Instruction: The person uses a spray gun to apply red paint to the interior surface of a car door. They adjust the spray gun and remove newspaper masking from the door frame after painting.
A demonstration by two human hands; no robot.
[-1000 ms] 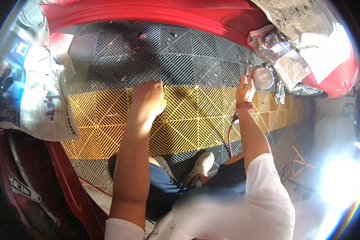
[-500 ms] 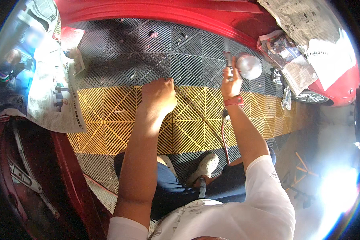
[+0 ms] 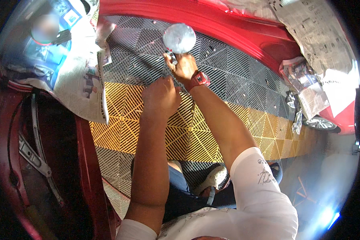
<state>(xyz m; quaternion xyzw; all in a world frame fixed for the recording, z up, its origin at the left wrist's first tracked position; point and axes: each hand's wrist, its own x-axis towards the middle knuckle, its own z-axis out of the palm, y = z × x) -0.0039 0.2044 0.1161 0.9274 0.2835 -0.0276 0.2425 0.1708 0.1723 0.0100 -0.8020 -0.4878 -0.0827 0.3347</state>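
My right hand [image 3: 183,69], with a red watch [image 3: 199,79] at its wrist, is closed around a spray gun [image 3: 173,59]. The gun's round, clear cup [image 3: 179,38] sticks out beyond the fingers, and its metal nozzle end points left. Much of the gun's body is hidden by the hand. Just below and left, my left hand [image 3: 161,97] is closed in a fist, close to the right wrist. Whatever the left fingers hold, if anything, is out of sight. A long red car body panel [image 3: 212,30] curves across the far side, beyond the gun.
Newspaper sheets [image 3: 78,86] cover part of the red car at left, above an open dark red door frame [image 3: 86,168]. More newspaper [image 3: 314,36] masks the red bodywork at right, near a wheel [image 3: 320,123]. Grey and yellow grid tiles [image 3: 120,108] make up the floor.
My right hand has swung left with the spray gun, from the right side to just beyond my left hand. The left hand stays closed. The whole view has shifted.
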